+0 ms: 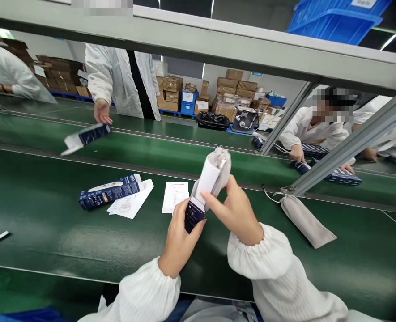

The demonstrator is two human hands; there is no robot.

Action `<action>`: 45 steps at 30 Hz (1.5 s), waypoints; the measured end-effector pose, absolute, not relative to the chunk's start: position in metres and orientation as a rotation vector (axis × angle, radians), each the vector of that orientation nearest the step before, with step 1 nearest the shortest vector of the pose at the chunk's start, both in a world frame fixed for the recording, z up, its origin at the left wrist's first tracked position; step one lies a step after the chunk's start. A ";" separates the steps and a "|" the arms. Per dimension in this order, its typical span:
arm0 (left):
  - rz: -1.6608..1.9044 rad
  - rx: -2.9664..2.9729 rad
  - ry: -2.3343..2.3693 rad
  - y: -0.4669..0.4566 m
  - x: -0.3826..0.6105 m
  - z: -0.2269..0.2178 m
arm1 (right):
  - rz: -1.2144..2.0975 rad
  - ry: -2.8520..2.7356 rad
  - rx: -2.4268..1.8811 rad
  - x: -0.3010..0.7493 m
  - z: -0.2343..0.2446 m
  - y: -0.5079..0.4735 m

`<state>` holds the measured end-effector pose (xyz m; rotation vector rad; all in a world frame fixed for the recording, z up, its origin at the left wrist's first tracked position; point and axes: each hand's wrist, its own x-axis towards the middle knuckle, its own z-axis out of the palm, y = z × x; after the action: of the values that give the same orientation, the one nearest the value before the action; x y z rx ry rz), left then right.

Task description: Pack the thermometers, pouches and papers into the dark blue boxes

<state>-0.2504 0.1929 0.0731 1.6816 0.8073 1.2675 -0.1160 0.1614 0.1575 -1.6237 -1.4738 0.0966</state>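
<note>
My left hand (177,239) is closed around a small dark blue carton (194,213), held tilted above the green work surface. A soft grey pouch (225,163) and a folded white paper or card (208,179) stick up from the carton's upper end. Fingers and thumb of my right hand (241,212) grip the pouch and the white piece just above that opening. The pouch's contents are hidden. Behind the carton lies a printed white sheet (176,192). To the right, a second grey drawstring pouch (307,221) lies flat.
Left of my hands lies another blue carton (107,192) beside white papers (134,201). A metal post (345,143) slants across the right side. Opposite, a co-worker's hand (103,112) is by an open carton (92,136). Another person's hand (297,153) touches boxes further right.
</note>
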 end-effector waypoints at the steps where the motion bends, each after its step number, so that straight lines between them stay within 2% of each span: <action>1: 1.301 1.698 0.812 0.192 -0.249 0.077 | 0.076 -1.504 -1.620 -0.118 0.151 0.161; 6: 1.377 1.831 0.799 0.198 -0.248 0.098 | 0.103 -1.633 -1.452 -0.115 0.146 0.160; 10: 1.261 1.920 0.770 0.207 -0.255 0.105 | 0.068 -1.674 -1.253 -0.102 0.181 0.162; 14: 1.189 1.898 0.729 0.210 -0.263 0.103 | -0.056 -2.014 -1.252 -0.099 0.205 0.169; 20: 1.109 1.855 0.680 0.208 -0.276 0.098 | -0.019 -2.436 -1.302 -0.105 0.173 0.177; 22: 1.119 1.795 0.694 0.205 -0.280 0.094 | 0.128 -2.235 -1.234 -0.106 0.157 0.175; 27: 1.155 1.665 0.678 0.193 -0.284 0.082 | 0.710 -1.238 -1.211 -0.124 0.120 0.163; 29: 1.174 1.641 0.695 0.188 -0.282 0.077 | 0.948 -1.091 -1.097 -0.138 0.110 0.161; 31: 1.192 1.594 0.719 0.184 -0.277 0.073 | 1.037 -1.022 -1.004 -0.151 0.106 0.159; 41: 1.118 1.181 0.691 0.189 -0.258 0.095 | 0.879 -1.101 -1.143 -0.165 0.086 0.164; 45: 1.177 1.486 0.620 0.201 -0.271 0.099 | 0.566 -1.404 -1.137 -0.147 0.090 0.168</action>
<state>-0.2712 0.2014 0.0988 1.4859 0.6200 1.1774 -0.1474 0.1677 0.0899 -1.1371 -1.4042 0.5659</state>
